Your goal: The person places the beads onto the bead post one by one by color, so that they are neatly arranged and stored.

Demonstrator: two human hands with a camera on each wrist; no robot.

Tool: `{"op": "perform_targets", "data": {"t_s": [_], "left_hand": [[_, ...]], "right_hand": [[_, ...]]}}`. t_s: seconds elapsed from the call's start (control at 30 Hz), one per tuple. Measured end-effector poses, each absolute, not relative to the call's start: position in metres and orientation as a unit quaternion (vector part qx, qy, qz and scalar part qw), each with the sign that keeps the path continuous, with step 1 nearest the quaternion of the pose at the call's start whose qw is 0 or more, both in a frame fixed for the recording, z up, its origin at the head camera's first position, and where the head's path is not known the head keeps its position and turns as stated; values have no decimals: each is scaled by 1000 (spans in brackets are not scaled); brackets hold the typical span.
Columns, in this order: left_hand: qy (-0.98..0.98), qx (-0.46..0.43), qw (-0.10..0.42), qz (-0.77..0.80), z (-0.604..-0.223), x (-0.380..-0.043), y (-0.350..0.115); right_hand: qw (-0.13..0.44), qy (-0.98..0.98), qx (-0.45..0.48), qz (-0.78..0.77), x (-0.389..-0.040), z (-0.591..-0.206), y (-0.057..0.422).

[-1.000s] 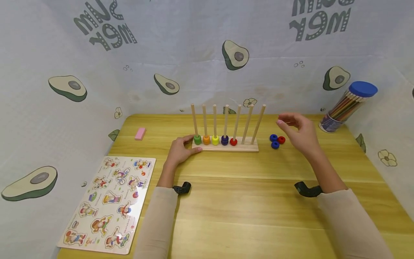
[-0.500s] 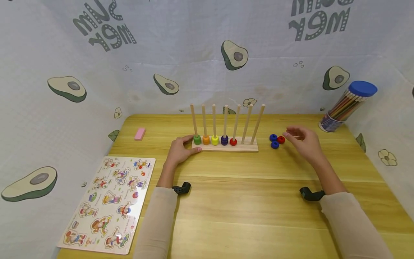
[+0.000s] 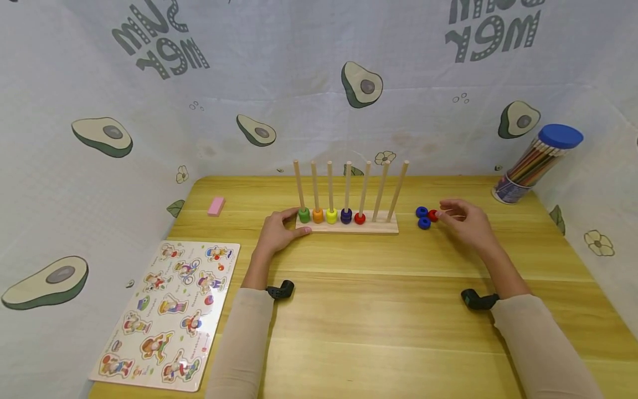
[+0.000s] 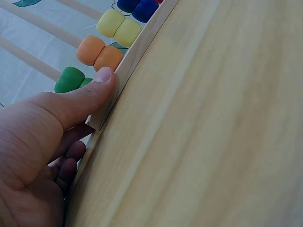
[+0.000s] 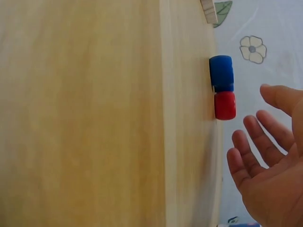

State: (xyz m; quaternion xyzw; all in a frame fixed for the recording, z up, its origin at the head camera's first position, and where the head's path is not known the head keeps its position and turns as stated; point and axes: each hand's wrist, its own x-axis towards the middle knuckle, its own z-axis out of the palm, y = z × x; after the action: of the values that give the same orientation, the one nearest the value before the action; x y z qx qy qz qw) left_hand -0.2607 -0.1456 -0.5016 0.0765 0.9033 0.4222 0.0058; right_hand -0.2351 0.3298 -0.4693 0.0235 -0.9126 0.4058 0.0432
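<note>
My left hand (image 3: 279, 230) grips the left end of a wooden bead stand (image 3: 379, 228), thumb on its front edge, as the left wrist view also shows. From left to right its pegs carry green beads (image 3: 304, 215), orange beads (image 4: 91, 50), yellow beads (image 4: 111, 23), dark blue beads (image 3: 346, 216) and a red bead (image 3: 360, 219); the two rightmost pegs are bare. To the right lie two blue beads (image 3: 424, 223) and a loose red bead (image 5: 225, 105), close together. My right hand (image 3: 468, 224) hovers beside that red bead, fingers spread and loosely bent, holding nothing.
A puzzle board (image 3: 166, 316) with cartoon figures lies at the left of the wooden table (image 3: 379, 332). Behind it is a pink block (image 3: 216, 206). A blue-lidded tub of pencils (image 3: 533, 166) stands at the back right. Patterned cloth (image 3: 309, 83) hangs behind the table.
My right hand has come down from above the table to the right side of the loose red bead. The left hand and the bead stand have stayed in place.
</note>
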Motion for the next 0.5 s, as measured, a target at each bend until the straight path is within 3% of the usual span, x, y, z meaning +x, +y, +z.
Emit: {"op": "perform_targets", "data": {"t_s": [0.5], "left_hand": [[902, 75, 5, 425, -500, -259, -145]], "right_hand": [[-33, -929, 43, 365, -243, -468, 326]]}}
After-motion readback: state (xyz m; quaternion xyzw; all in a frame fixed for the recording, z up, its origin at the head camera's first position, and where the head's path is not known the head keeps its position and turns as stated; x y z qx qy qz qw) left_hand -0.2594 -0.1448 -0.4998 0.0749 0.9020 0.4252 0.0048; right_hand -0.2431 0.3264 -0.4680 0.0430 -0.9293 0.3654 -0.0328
